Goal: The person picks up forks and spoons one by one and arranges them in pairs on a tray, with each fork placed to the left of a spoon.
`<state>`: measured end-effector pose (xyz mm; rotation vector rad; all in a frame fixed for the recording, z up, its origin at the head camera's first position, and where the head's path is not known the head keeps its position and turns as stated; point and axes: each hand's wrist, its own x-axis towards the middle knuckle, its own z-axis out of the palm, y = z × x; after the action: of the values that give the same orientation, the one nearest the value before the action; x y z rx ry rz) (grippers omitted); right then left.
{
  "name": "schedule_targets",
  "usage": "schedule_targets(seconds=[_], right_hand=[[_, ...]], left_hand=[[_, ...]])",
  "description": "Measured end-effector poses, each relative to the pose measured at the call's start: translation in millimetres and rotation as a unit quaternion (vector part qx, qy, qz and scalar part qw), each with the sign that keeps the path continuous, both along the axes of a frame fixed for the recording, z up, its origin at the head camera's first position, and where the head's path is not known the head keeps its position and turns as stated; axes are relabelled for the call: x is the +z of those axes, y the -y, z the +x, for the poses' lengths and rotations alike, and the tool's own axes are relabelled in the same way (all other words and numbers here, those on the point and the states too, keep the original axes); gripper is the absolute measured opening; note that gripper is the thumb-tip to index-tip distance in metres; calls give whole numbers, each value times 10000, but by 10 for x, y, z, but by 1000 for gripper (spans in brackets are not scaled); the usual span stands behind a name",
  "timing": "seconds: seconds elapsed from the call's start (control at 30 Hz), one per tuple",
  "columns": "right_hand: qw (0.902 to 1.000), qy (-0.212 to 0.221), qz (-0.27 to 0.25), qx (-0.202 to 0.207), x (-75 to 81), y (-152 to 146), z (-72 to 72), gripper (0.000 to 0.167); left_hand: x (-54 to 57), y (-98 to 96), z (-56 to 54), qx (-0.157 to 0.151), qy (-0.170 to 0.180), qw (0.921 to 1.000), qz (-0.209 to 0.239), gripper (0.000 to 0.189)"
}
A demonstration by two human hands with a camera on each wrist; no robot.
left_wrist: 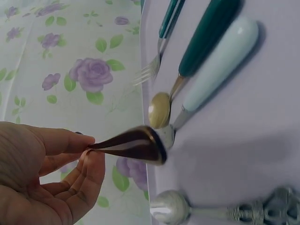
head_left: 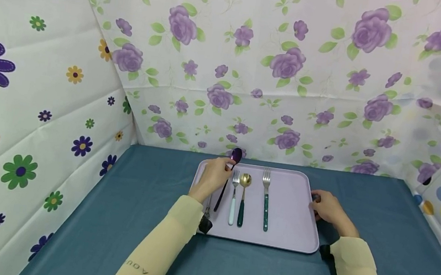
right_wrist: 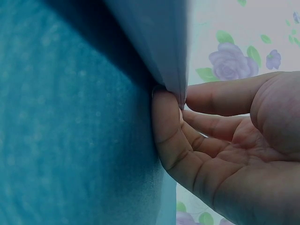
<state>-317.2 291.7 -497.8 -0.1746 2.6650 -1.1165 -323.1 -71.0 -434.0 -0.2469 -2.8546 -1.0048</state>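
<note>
My left hand [head_left: 212, 175] pinches a dark purple spoon [head_left: 236, 155] near its neck, between thumb and fingers. The spoon tilts over the left part of a pale lilac tray [head_left: 290, 210], its bowl at the back edge. In the left wrist view the spoon's handle [left_wrist: 136, 145] widens toward the camera, and the fingers cover the neck. My right hand [head_left: 329, 208] grips the tray's right edge; in the right wrist view the thumb is on one side of the rim [right_wrist: 176, 56] and a bent finger [right_wrist: 168, 117] on the other.
On the tray lie a light-handled fork [head_left: 233, 198], a gold spoon with a green handle [head_left: 242, 200] and a green-handled fork [head_left: 266, 202]. An ornate silver spoon [left_wrist: 171, 206] lies at the left, partly behind my left arm. Blue-green cloth [head_left: 131, 227] covers the table; flowered sheets [head_left: 221, 64] rise behind.
</note>
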Motion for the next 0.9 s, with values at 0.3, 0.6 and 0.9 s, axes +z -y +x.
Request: schedule_targets(seconds=[0.3,0.6,0.9], right_hand=[[10000,-18,-20,-20,-23,-4,-9,52],[10000,-33,13,-47,23,26,29,52],[9999,-54,-80,-54,-1,16,14,53]], left_hand=[[-27,-205,-7,-28,84,9999,64,32],[-81,-402,-15,-173,72,9998,87,32],[-137,-536,14,-283,151,9994,119,30]])
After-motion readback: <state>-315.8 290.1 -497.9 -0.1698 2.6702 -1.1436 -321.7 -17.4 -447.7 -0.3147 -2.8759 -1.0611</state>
